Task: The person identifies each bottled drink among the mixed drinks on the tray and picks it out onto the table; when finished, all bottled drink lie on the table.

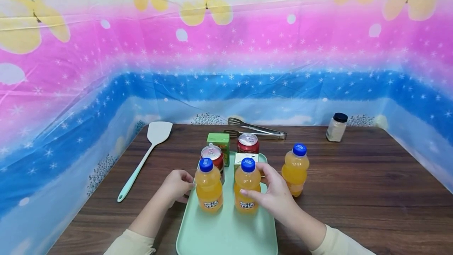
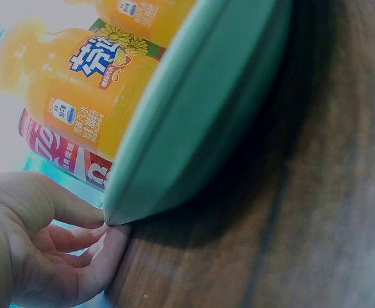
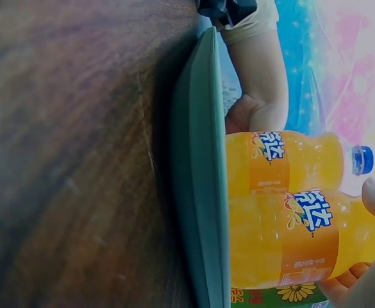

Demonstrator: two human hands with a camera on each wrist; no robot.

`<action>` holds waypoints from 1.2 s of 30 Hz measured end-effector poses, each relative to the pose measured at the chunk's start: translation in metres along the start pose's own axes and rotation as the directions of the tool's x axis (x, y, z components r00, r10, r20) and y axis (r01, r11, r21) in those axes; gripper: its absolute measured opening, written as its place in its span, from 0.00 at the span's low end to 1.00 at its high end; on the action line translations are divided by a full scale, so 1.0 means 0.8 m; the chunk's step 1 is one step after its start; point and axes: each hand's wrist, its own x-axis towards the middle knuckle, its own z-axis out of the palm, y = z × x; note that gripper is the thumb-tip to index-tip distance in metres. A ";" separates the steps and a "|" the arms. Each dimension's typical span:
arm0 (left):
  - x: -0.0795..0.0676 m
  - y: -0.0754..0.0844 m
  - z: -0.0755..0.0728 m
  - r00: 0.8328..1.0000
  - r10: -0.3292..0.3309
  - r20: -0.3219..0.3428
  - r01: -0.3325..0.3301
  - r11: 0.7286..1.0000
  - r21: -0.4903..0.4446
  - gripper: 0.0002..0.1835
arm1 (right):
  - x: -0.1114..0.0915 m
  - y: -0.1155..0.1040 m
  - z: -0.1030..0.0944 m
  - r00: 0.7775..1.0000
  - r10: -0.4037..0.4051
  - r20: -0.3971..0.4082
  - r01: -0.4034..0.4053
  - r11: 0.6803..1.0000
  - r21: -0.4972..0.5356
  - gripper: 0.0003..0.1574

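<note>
Tray [image 1: 226, 234], bottom centre of frame; left hand [image 1: 175, 186] pinches its rim, right hand [image 1: 279, 196] grips its right-hand bottle [image 1: 246, 179].

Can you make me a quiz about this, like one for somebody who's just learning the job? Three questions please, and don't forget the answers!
1. Count: how many orange drink bottles show in the head view?
2. True or false: the left hand pinches the edge of the tray.
3. Choose one. The right hand is holding: A, a red can; B, a blue-capped bottle; C, the metal tongs.

Key: 1, three; 2, true; 3, B.
</note>
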 end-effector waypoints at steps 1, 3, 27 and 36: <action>0.000 0.000 0.000 1.000 0.000 0.000 0.000 1.000 0.002 0.03 | 0.000 0.000 0.000 1.000 -0.001 0.001 0.001 1.000 0.001 0.36; 0.000 0.000 0.000 1.000 0.002 0.001 -0.002 1.000 0.003 0.03 | -0.001 0.000 0.000 1.000 -0.004 0.000 0.004 1.000 -0.002 0.36; -0.003 0.001 -0.001 1.000 0.014 0.006 -0.014 1.000 -0.004 0.03 | -0.002 -0.004 -0.002 1.000 -0.016 0.001 0.016 1.000 -0.011 0.37; -0.002 0.000 -0.001 1.000 0.007 0.001 -0.007 1.000 0.000 0.03 | -0.003 -0.007 -0.003 1.000 -0.004 0.007 0.004 1.000 -0.013 0.36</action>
